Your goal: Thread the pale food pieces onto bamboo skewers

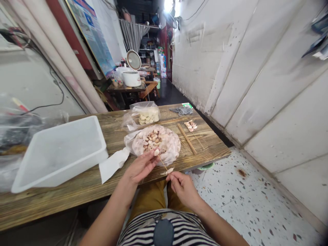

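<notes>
My left hand (143, 166) pinches a pale garlic clove (156, 152) between thumb and fingertips, its other fingers loosely curled. The thin bamboo skewer (162, 162) runs from that clove down toward my right hand (183, 188); whether its tip has entered the clove I cannot tell. Right-hand fingers are closed around the skewer's lower end, just below garlic cloves (167, 171) threaded on it. Just beyond my left hand, an open plastic bag (173, 141) holds many loose garlic cloves (153, 139). Farther right on the table lie skewered garlic cloves (191, 126) side by side.
Bamboo sticks (187, 138) lie right of the bag. Behind it sits a clear bag of pale pieces (148, 118), with a crumpled grey plastic bag (181, 110) nearby. A white plastic tub (101, 150) and white paper (114, 164) occupy the wooden table's (210, 147) left side.
</notes>
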Tool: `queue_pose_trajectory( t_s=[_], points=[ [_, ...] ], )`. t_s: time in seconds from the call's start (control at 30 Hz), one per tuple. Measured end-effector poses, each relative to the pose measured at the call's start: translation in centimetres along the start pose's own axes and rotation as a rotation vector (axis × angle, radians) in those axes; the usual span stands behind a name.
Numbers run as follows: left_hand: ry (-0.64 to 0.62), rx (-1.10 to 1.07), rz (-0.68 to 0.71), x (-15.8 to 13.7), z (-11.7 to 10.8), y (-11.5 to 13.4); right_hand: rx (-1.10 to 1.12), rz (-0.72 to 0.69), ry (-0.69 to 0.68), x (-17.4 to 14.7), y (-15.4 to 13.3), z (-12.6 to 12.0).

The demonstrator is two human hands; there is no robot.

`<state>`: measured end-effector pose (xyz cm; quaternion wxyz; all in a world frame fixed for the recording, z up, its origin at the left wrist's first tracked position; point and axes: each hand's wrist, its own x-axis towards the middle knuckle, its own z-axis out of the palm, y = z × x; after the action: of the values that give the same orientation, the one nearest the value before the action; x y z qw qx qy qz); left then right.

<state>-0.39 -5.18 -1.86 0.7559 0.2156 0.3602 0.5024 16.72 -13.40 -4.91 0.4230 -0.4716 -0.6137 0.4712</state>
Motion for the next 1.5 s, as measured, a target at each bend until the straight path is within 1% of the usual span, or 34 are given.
queue_pose_trajectory(
  t_s=[0.17,0.37,0.53,0.73,0.9,0.97,1.13,1.2,1.33,1.5],
  points=[
    [-0.007,-0.062,-0.016,0.1,-0.1,-0.3,0.042,0.004,-0.032,-0.2,-0.6,-0.1],
    [-0.101,-0.121,-0.036,0.0,0.0,-0.3,0.06,0.002,-0.03,-0.4,-1.3,-0.1],
    [-0.115,-0.126,-0.044,0.1,-0.2,-0.6,0.05,0.009,-0.036,-0.4,-1.5,0.0],
    [-0.061,-0.071,-0.049,-0.4,0.1,-0.5,0.063,0.015,-0.047,-0.5,-1.4,-0.1],
    [-0.019,-0.073,-0.046,-0.4,0.2,-0.5,0.088,0.034,-0.059,-0.5,-1.6,-0.2],
    [-0.026,-0.088,-0.038,-0.4,0.1,-0.7,0.092,0.035,-0.059,-0.5,-1.7,-0.2],
    [-0.1,-0.117,0.0,-0.5,0.2,-0.7,0.086,0.028,-0.064,-0.6,-1.8,-0.2],
    [-0.103,-0.113,0.011,-0.6,0.3,-0.6,0.08,0.023,-0.058,-0.6,-1.8,-0.2],
    [-0.053,-0.097,0.009,-0.5,0.6,-0.5,0.094,0.028,-0.047,-0.6,-1.8,0.0],
    [-0.004,-0.091,-0.029,-0.7,0.8,-0.7,0.072,0.039,-0.036,-0.6,-1.6,0.0]
  ],
)
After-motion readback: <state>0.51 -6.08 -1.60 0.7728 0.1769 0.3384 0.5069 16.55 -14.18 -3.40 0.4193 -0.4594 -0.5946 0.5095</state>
